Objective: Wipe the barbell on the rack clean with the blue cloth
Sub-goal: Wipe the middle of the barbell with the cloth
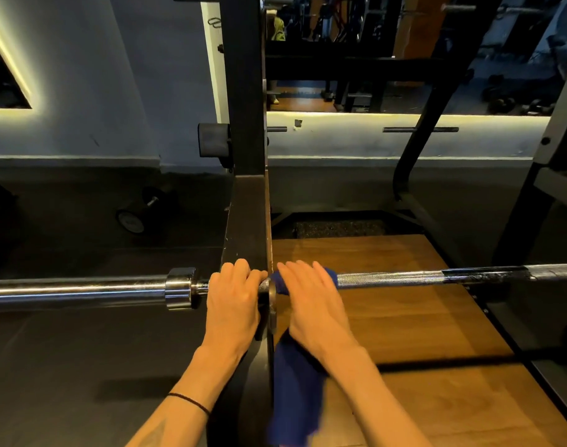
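A steel barbell point(388, 279) lies level across the black rack upright point(248, 221), its thick sleeve point(82, 290) reaching left. My left hand point(233, 301) grips the bar just left of the upright, beside the collar. My right hand point(314, 304) lies over the bar just right of the upright, holding the blue cloth point(295, 388) wrapped on the shaft. The cloth's loose end hangs down below my wrist. A dark taped patch marks the bar farther right.
A wooden platform point(421, 333) lies under the bar on the right, dark rubber floor point(65, 366) on the left. A dumbbell point(136, 214) rests on the floor at the left. More rack posts point(540, 195) stand at the right, with a mirror behind.
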A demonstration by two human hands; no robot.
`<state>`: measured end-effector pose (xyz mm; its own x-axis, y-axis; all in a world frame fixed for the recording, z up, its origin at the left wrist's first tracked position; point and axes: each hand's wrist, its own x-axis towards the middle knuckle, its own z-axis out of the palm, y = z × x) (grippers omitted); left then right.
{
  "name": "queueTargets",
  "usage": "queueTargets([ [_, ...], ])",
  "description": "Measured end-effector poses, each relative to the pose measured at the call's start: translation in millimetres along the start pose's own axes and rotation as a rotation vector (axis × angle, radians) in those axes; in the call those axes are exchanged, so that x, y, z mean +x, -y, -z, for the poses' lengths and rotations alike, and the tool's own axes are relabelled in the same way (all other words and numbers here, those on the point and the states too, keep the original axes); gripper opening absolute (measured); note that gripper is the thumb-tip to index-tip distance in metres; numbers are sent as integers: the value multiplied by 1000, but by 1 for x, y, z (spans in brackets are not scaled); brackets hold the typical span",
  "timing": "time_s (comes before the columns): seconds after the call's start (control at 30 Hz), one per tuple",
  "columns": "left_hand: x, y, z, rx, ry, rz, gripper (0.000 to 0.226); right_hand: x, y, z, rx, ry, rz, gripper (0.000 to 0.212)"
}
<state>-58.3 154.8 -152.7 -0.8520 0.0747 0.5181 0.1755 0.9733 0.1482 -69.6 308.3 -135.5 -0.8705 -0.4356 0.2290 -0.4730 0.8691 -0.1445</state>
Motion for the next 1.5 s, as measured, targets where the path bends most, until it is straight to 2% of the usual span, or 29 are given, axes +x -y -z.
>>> queueTargets([
  [0.07,4,4,1,-18,38,-6,29,-7,-23,7,-10,-14,-45,72],
  [0.2,12,6,13,-103,224,-40,28,-29,-84,7,-48,-86,-186,69],
  [0.3,20,7,26,-136,419,-90,28,-30,-84,7,-80,-35,-276,72],
  [0.4,29,6,37,-69,567,-76,36,-20,-61,8,-88,8,-266,78],
  [0.57,25,4,34,-74,552,3,52,-4,3,-10,-18,69,-3,90],
  [0.7,18,1,32,-173,459,49,47,-10,-1,-11,-70,40,51,102],
  [0.77,16,1,34,-206,448,73,44,-14,-21,-5,22,-48,2,82],
  [0.87,15,1,36,-216,439,97,42,-22,-59,-1,55,-199,-60,34],
  [0.97,16,0,36,-207,438,107,44,-24,-76,3,24,-164,-163,25],
  [1.03,17,-3,35,-189,426,106,40,-20,-69,-1,-72,-118,-244,41],
  [1.1,18,-6,35,-166,430,116,36,-14,-48,-2,-43,-51,-244,61],
  [1.23,17,-14,33,-117,433,149,35,-2,1,-6,-8,57,11,89],
  [1.33,18,-12,31,-83,436,132,43,1,6,-9,-18,89,46,92],
  [1.4,20,-9,32,-75,450,106,41,-2,-10,-8,-13,40,40,93],
  [1.5,21,-6,34,-88,441,68,40,-14,-45,-8,35,-79,-20,79],
])
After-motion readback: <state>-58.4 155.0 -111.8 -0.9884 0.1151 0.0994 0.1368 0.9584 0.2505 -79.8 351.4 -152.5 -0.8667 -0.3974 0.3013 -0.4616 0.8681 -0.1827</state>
